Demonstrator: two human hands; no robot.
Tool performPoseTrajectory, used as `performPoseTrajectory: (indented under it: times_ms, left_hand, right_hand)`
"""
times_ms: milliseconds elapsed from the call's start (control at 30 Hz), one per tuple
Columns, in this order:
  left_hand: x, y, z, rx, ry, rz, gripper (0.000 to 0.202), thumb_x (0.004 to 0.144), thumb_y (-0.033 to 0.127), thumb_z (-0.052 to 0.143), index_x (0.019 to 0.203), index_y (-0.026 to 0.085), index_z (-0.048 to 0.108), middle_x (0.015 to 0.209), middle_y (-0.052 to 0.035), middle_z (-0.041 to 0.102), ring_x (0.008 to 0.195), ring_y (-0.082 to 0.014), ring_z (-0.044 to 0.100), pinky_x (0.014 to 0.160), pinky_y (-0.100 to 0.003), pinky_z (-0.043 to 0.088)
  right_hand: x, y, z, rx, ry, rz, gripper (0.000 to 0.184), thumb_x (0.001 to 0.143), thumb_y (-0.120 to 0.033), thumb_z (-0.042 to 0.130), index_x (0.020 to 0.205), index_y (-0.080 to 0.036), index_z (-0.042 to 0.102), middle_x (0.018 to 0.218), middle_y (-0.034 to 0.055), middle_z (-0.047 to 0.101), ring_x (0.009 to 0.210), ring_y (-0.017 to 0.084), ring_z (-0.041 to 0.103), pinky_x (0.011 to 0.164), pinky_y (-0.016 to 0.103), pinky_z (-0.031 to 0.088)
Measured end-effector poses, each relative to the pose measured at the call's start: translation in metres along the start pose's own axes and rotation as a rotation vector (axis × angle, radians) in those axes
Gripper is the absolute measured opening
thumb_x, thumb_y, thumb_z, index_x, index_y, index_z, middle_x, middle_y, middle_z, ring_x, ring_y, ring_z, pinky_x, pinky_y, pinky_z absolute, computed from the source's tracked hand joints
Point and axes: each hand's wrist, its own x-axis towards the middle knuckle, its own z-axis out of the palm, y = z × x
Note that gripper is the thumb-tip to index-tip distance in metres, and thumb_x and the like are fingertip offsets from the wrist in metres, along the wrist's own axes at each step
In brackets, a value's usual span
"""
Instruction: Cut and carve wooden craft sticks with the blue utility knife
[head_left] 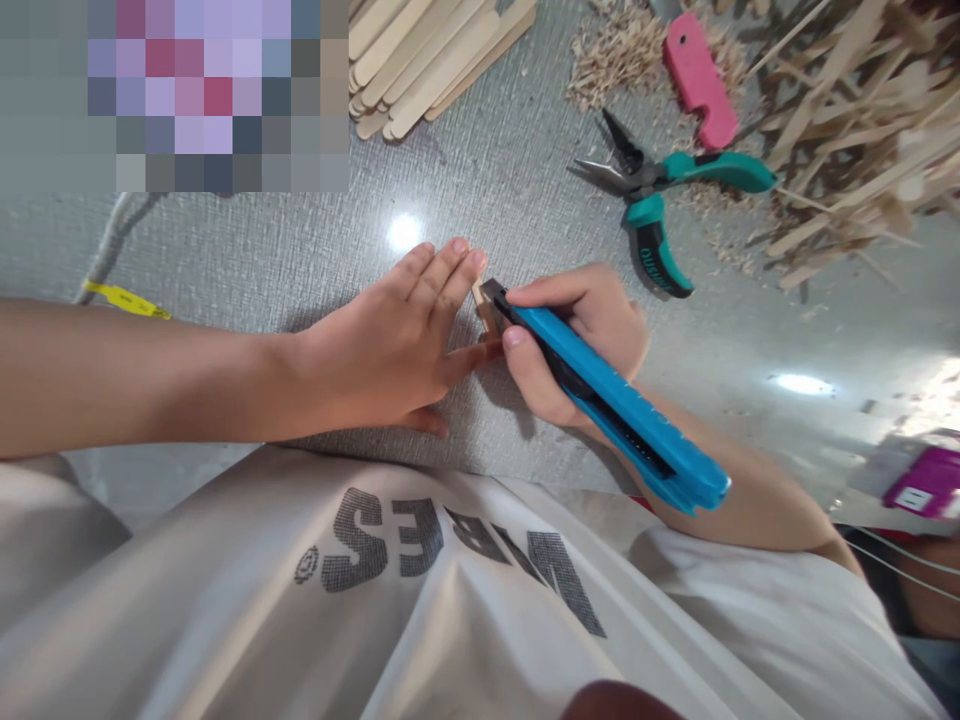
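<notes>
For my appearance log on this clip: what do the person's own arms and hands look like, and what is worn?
The left hand and right hand are bare: no gloves, rings or watch visible. Both forearms are uncovered; fingernails are short and unpainted. The person wears a whitish T-shirt with dark grey block lettering.

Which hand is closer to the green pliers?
Right. The right hand, holding the blue knife, is just below the pliers. The left hand lies flat farther off to the left, fingertips on a small wooden piece.
</notes>
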Motion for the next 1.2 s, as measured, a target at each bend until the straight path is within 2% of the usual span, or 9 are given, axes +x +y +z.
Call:
performPoseTrajectory:
  times_ms: [133,333,500,600,767,900,1000,1133,1200]
  left_hand:
    - [0.002,0.003,-0.004,0.036,0.004,-0.007,0.085,0.111,0.062,0.085,0.176,0.012,0.063,0.199,-0.0319,0.035,0.187,-0.0604,0.03,0.151,-0.074,0.033]
    - [0.004,0.005,-0.005,0.169,-0.035,0.001,0.102,0.102,0.079,0.089,0.177,0.014,0.061,0.195,-0.0376,0.04,0.184,-0.0621,0.035,0.149,-0.074,0.037]
    - [0.004,0.003,-0.003,0.026,-0.057,-0.031,0.09,0.113,0.065,0.078,0.186,0.02,0.052,0.204,-0.0268,0.026,0.188,-0.0614,0.023,0.151,-0.079,0.031]
    - [0.004,0.003,-0.003,-0.014,-0.048,-0.041,0.084,0.114,0.061,0.078,0.184,0.02,0.055,0.205,-0.0264,0.023,0.188,-0.061,0.021,0.151,-0.079,0.028]
    - [0.003,0.003,-0.004,0.026,-0.057,-0.022,0.103,0.107,0.068,0.089,0.188,0.021,0.049,0.203,-0.0325,0.024,0.187,-0.063,0.024,0.151,-0.078,0.031]
    - [-0.001,0.001,-0.002,0.068,-0.029,0.015,0.114,0.104,0.077,0.089,0.193,0.024,0.041,0.202,-0.034,0.024,0.188,-0.0633,0.023,0.15,-0.077,0.033]
    - [-0.002,0.001,-0.002,0.103,-0.006,0.027,0.119,0.102,0.079,0.09,0.193,0.022,0.041,0.199,-0.036,0.031,0.186,-0.0639,0.029,0.148,-0.076,0.038]
    - [0.0,0.001,-0.004,0.14,-0.011,0.055,0.121,0.102,0.081,0.089,0.193,0.018,0.04,0.195,-0.0378,0.038,0.183,-0.0639,0.037,0.145,-0.077,0.041]
    - [0.002,0.001,-0.004,0.151,-0.018,0.06,0.122,0.103,0.083,0.086,0.194,0.016,0.039,0.196,-0.0385,0.037,0.183,-0.0644,0.036,0.145,-0.077,0.041]
  right_hand:
    - [0.001,0.0,0.001,-0.014,-0.026,-0.036,0.033,0.105,-0.022,0.071,0.133,-0.04,0.073,0.084,-0.0074,0.082,0.06,0.019,0.074,0.059,0.035,0.062]
    - [-0.001,0.001,0.001,-0.078,-0.035,-0.045,0.026,0.103,-0.027,0.071,0.126,-0.039,0.069,0.076,-0.0084,0.077,0.052,0.018,0.067,0.051,0.034,0.056]
    - [-0.001,0.001,-0.004,-0.098,-0.062,-0.043,0.027,0.101,-0.026,0.072,0.125,-0.039,0.069,0.073,-0.0091,0.074,0.051,0.018,0.066,0.052,0.033,0.055]
    - [-0.001,0.0,-0.003,-0.053,-0.069,-0.041,0.032,0.101,-0.022,0.071,0.127,-0.039,0.069,0.074,-0.0097,0.075,0.051,0.017,0.067,0.052,0.032,0.056]
    - [-0.002,0.001,-0.003,-0.04,-0.025,-0.047,0.032,0.098,-0.022,0.076,0.126,-0.037,0.071,0.08,-0.0091,0.079,0.054,0.017,0.069,0.051,0.031,0.056]
    - [-0.005,0.0,-0.006,-0.052,0.02,0.019,0.026,0.098,-0.024,0.08,0.122,-0.034,0.076,0.086,-0.0063,0.082,0.061,0.017,0.072,0.056,0.032,0.06]
    - [-0.009,0.001,-0.006,-0.05,0.014,0.049,0.026,0.1,-0.026,0.081,0.124,-0.034,0.078,0.09,-0.0054,0.083,0.064,0.018,0.073,0.057,0.033,0.06]
    - [-0.013,0.006,-0.003,-0.024,0.16,-0.003,0.022,0.104,-0.033,0.078,0.126,-0.033,0.078,0.091,-0.0038,0.081,0.064,0.017,0.072,0.056,0.033,0.058]
    - [-0.013,0.007,-0.003,-0.036,0.138,-0.001,0.021,0.106,-0.034,0.077,0.127,-0.033,0.076,0.088,-0.0043,0.08,0.063,0.017,0.072,0.056,0.033,0.058]
